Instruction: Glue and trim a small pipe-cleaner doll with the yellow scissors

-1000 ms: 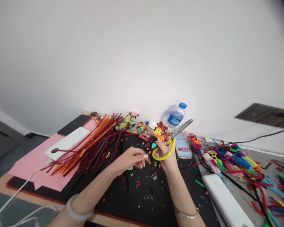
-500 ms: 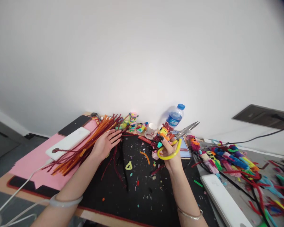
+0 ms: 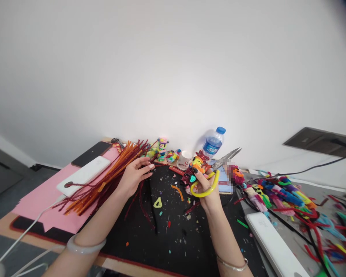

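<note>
My right hand (image 3: 209, 192) grips scissors (image 3: 206, 191) with yellow handles, their blades pointing up and right. Against the same hand's thumb and fingers is a small pipe-cleaner doll (image 3: 198, 165) in dark red, orange and yellow. My left hand (image 3: 136, 176) hovers over the right side of a bundle of dark red and orange pipe cleaners (image 3: 109, 175). Its fingers are bent but apart, and I see nothing held in them. Several loose dark red pipe cleaners (image 3: 142, 206) lie below that hand on the black mat (image 3: 150, 246).
Pink paper (image 3: 40, 196) and a white power bank (image 3: 83, 176) lie at left. Along the wall stand a small figure (image 3: 162, 149), a paper cup (image 3: 185, 157) and a water bottle (image 3: 212, 145). A phone (image 3: 225, 179), pipe-cleaner dolls (image 3: 288, 192) and another white device (image 3: 272, 242) are at right.
My left hand has turned from a flat, spread palm to bent fingers and shifted slightly right. My right hand, with scissors and doll, has moved a little left.
</note>
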### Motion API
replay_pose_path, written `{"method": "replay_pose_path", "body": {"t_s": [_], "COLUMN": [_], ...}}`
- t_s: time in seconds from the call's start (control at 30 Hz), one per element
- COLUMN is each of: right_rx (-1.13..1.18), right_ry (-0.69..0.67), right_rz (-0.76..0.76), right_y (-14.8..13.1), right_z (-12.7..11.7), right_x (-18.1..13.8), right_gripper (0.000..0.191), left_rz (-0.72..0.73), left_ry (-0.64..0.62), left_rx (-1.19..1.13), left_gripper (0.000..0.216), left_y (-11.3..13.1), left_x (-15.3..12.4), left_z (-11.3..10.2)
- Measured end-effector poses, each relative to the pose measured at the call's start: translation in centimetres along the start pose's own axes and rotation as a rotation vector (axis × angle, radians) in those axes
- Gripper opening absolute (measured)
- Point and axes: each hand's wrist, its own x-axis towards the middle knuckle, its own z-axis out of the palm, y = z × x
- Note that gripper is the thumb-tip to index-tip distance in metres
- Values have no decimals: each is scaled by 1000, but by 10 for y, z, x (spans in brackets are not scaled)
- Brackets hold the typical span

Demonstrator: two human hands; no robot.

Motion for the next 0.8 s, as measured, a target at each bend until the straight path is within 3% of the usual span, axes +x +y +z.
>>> {"method": "replay_pose_path", "body": {"t_s": [0.1, 0.2, 0.3, 0.37, 0.53, 0.6, 0.7, 0.8], "right_rx": [40, 75, 85, 80, -12, -74, -179, -289], "right_ry": [15, 24, 35, 16, -77, -108, -151, -206], "right_rz": [28, 63, 86, 96, 31, -12, -65, -86], "right_y": [-2, -3, -2, 1, 6, 6, 5, 5], "right_z": [2, 5, 6, 5, 3, 2, 2, 0], "right_x": [-2, -4, -5, -6, -8, -9, -8, -7], "right_gripper": [33, 35, 37, 35, 30, 29, 30, 34], "left_rz": [86, 201, 182, 197, 419, 444, 454, 561], "left_ry": [0, -95, -175, -171, -149, -123, -152, -168], "left_rx": [180, 399, 607, 757, 1115, 1265, 1315, 1221], "left_gripper": [38, 34, 38, 39, 26, 34, 34, 40], "left_y": [-2, -1, 2, 5, 13, 15, 13, 9], "left_x": [4, 9, 9, 7, 3, 3, 6, 9], "left_z": [0, 0, 2, 5, 11, 12, 10, 5]}}
